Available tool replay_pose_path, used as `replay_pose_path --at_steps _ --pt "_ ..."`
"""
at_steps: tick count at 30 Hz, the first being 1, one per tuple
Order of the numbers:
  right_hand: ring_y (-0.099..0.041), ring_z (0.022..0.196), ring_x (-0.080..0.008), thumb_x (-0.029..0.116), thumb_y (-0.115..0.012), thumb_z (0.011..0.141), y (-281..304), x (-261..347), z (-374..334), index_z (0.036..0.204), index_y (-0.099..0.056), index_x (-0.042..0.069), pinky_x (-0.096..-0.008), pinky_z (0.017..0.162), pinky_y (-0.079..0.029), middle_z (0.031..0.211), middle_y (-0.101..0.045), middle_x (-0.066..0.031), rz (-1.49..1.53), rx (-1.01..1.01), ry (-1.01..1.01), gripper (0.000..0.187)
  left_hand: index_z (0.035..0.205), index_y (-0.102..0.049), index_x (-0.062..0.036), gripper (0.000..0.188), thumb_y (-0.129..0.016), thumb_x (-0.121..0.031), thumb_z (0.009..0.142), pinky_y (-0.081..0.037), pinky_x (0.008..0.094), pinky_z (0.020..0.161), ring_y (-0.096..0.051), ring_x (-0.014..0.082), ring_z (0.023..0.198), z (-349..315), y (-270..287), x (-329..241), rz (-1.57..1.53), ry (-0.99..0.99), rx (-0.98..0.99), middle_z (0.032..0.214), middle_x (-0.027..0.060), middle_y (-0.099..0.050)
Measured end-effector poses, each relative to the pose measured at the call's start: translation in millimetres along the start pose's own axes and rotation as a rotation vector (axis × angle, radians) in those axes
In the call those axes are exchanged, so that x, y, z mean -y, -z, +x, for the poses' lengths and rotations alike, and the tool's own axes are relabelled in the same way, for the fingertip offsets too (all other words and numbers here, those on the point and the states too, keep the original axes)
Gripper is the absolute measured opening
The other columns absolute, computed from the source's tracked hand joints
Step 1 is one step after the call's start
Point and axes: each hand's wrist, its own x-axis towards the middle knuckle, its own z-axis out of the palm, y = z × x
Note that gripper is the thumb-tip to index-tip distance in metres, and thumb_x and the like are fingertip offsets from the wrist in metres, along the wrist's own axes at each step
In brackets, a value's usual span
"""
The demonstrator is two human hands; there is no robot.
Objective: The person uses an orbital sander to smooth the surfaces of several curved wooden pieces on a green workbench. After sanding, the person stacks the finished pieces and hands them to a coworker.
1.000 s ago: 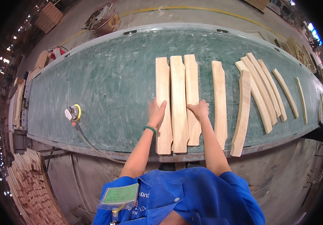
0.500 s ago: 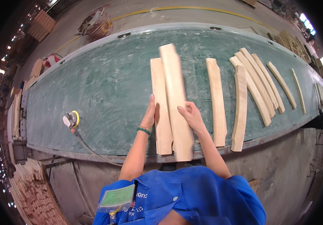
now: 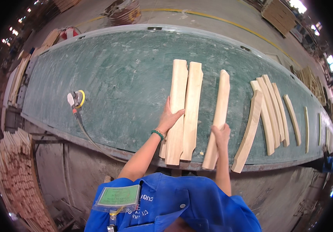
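My left hand point(image 3: 170, 117) grips the left edge of a pale wooden slat point(image 3: 177, 104), its thumb lying over the top face. Part of another slat shows beneath that one at its lower left. A second slat point(image 3: 192, 112) with a notched right edge lies right alongside. My right hand point(image 3: 221, 136) is closed round the lower half of a separate slat point(image 3: 222, 96), which is tilted, its near end blurred. To the right of that hand, a curved slat point(image 3: 247, 133) lies at the table's near edge.
Several more slats point(image 3: 276, 116) lie fanned out at the right of the green table point(image 3: 116, 85). An orbital sander point(image 3: 76, 99) with a hose rests on the left. Stacked wood point(image 3: 15, 174) stands at lower left, and a rusty drum point(image 3: 124, 12) beyond the far edge.
The slat from my right hand now lies on the left one, under my left hand. My right hand has moved right and taken hold of another slat. The view has shifted.
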Motion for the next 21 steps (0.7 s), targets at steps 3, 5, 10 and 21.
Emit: replay_pose_path --at_steps 3,5,10,21 --pt "-0.049 0.110 -0.0405 0.034 -0.080 0.068 -41 17 -19 0.119 -0.053 -0.006 -0.0466 0.095 -0.040 0.113 -0.053 -0.0271 -0.235 -0.205 0.268 0.070 0.152 -0.012 0.0022 0.100 -0.067 -0.049 0.085 -0.026 0.0374 0.115 -0.031 0.0305 0.142 2 -3 9 -0.019 0.063 0.011 0.154 0.0237 -0.027" --pt "-0.046 0.113 -0.0409 0.032 -0.080 0.071 -63 32 -26 0.122 -0.051 -0.006 -0.0471 0.097 -0.039 0.116 -0.052 -0.0261 -0.336 -0.166 0.360 0.069 0.153 -0.012 0.0013 0.097 -0.064 -0.049 0.088 -0.023 0.0368 0.116 -0.028 0.0293 0.143 0 -6 20 -0.122 0.105 0.064 0.155 0.0228 -0.025" --pt "-0.041 0.125 -0.0359 0.028 -0.078 0.077 -61 23 -12 0.132 -0.045 -0.004 -0.0431 0.107 -0.034 0.131 -0.047 -0.0235 -0.333 0.023 0.495 0.072 0.153 -0.010 0.0006 0.096 -0.062 -0.049 0.090 -0.009 0.0344 0.120 -0.008 0.0247 0.149 2 -1 34 -0.307 0.038 0.147 0.160 0.0192 -0.009" --pt "-0.047 0.126 -0.0323 0.032 -0.073 0.079 -64 2 -33 0.148 -0.022 0.000 -0.0431 0.103 -0.041 0.142 -0.039 -0.0213 0.415 0.579 -0.054 0.092 0.151 -0.008 0.0064 0.120 -0.078 -0.047 0.069 -0.032 0.0379 0.111 -0.035 0.0302 0.138 -42 2 38 -0.552 0.165 0.158 0.151 0.0247 -0.032"
